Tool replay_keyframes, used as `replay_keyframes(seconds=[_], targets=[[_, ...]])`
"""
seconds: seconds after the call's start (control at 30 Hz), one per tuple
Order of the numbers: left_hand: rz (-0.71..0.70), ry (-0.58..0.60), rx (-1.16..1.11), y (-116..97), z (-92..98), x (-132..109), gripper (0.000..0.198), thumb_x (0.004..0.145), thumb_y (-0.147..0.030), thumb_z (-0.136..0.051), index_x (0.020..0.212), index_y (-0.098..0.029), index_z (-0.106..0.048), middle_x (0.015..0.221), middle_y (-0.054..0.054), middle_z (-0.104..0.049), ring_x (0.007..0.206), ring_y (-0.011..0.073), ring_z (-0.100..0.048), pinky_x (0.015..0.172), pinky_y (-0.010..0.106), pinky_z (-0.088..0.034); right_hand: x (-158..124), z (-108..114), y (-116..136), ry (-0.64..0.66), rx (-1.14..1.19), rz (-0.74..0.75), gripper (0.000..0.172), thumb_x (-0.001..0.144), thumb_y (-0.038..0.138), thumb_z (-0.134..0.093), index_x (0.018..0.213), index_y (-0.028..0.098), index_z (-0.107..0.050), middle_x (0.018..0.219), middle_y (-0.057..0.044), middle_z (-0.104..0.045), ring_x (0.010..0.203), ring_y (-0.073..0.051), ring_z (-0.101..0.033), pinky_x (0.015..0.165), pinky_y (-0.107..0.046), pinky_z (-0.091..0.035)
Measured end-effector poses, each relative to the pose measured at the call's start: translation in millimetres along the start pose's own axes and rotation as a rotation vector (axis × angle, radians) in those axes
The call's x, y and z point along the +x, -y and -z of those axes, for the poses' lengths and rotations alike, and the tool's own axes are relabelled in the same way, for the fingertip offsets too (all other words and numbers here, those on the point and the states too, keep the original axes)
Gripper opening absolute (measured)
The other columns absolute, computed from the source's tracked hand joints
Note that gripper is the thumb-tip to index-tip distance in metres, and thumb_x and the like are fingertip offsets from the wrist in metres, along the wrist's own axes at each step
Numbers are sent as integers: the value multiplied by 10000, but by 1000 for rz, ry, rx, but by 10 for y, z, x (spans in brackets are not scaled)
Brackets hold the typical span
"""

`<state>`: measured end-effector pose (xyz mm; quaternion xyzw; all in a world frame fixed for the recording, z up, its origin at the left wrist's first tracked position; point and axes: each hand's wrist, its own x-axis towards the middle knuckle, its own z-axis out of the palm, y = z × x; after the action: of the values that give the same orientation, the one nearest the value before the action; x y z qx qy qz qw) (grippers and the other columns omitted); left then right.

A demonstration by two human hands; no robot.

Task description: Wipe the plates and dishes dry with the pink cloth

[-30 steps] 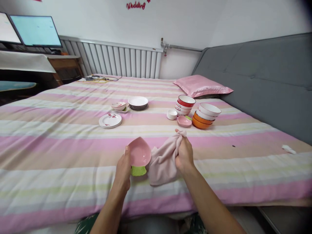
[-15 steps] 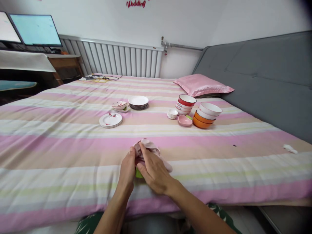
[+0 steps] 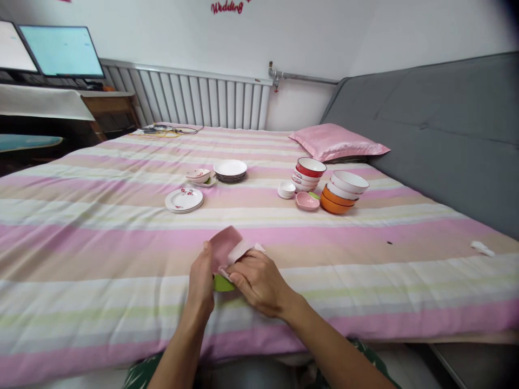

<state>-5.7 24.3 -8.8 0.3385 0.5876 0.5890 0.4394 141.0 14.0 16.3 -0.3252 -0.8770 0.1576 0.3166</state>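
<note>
My left hand (image 3: 201, 282) grips a pink peach-shaped dish (image 3: 222, 247) with a green leaf tab (image 3: 221, 283), tilted up over the bed. Pressed against the dish's inside is a pale pink cloth (image 3: 242, 250), held under the fingers of my right hand (image 3: 256, 280). Most of the cloth is hidden beneath that hand. Both hands are close together near the front edge of the striped bedsheet (image 3: 101, 254).
Further up the bed lie a stack of flowered plates (image 3: 184, 200), white plates (image 3: 230, 170), a small flowered dish (image 3: 198, 175), tiny white dishes (image 3: 286, 189), another pink dish (image 3: 307, 201), red-and-white bowls (image 3: 309, 174) and orange bowls (image 3: 344, 191). A pink pillow (image 3: 338, 142) and grey headboard (image 3: 438, 135) lie right.
My right hand carried the cloth from beside the dish onto it. The dish then tipped up and the cloth slid lower across its inside.
</note>
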Motion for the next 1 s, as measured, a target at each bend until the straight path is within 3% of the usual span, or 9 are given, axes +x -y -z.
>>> replay_keyframes(seconds=[0.1, 0.2, 0.3, 0.37, 0.43, 0.53, 0.77, 0.9, 1.0], targets=[[66, -52, -77, -34, -9, 35, 683, 701, -723, -493, 969, -115, -652, 826, 85, -693, 744, 221, -643, 675, 325, -507, 0, 43, -138, -123, 0, -95, 330, 950, 250, -361, 785, 197, -642, 749, -24, -655, 773, -155, -573, 875, -332, -372], [130, -101, -157, -129, -14, 52, 593, 723, -676, -529, 1020, -174, -633, 900, 63, -695, 780, 211, -653, 663, 300, -528, -1, 138, -320, -343, -52, -342, 290, 923, 251, -401, 817, 191, -664, 868, -64, -644, 870, -180, -576, 853, -332, -406], [205, 4, -176, -229, -10, 34, 505, 734, -615, -572, 1053, -228, -630, 901, 40, -705, 803, 221, -662, 649, 304, -548, -5, 272, -459, -519, -75, -551, 254, 886, 315, -473, 980, 173, -661, 1060, -120, -590, 961, -212, -566, 862, -353, -432], [261, 118, -136, -259, -2, -2, 501, 689, -577, -642, 1057, -237, -638, 908, 45, -714, 831, 239, -664, 659, 313, -556, -5, 369, -482, -553, 16, -544, 333, 865, 357, -518, 1124, 166, -607, 1104, -121, -579, 891, -185, -588, 828, -329, -459], [302, 244, -78, -251, 13, -49, 527, 640, -555, -693, 1048, -225, -653, 954, 66, -717, 887, 264, -659, 699, 331, -559, -5, 458, -449, -438, 183, -422, 391, 857, 382, -541, 1196, 191, -570, 1077, -84, -617, 796, -144, -603, 753, -277, -482], [395, 410, 28, -201, 58, -104, 557, 585, -541, -733, 1021, -199, -673, 1052, 86, -701, 1010, 289, -623, 829, 360, -529, -17, 548, -355, -95, 332, -231, 293, 865, 377, -539, 1096, 240, -656, 945, -17, -696, 745, -117, -619, 672, -216, -471], [450, 700, 196, -207, 91, -163, 420, 584, -496, -733, 914, -237, -725, 1046, 24, -708, 1147, 293, -548, 1012, 372, -402, -93, 568, -179, 242, -58, -212, 180, 741, 248, -637, 890, 201, -727, 744, -16, -719, 693, -148, -623, 550, -217, -346], [572, 733, 72, -279, 53, -212, 535, 675, -634, -594, 948, -193, -723, 796, 60, -735, 861, 284, -668, 801, 371, -534, -113, 590, -151, 223, -143, -258, 157, 691, 212, -620, 819, 195, -709, 682, -18, -682, 643, -154, -583, 530, -238, -302], [625, 764, -37, -330, 58, -189, 613, 733, -687, -470, 953, -165, -704, 497, 42, -640, 437, 217, -592, 469, 324, -502, -114, 634, -233, 176, 105, -410, 127, 642, 133, -623, 748, 179, -674, 577, 26, -610, 572, -113, -542, 543, -215, -344]])
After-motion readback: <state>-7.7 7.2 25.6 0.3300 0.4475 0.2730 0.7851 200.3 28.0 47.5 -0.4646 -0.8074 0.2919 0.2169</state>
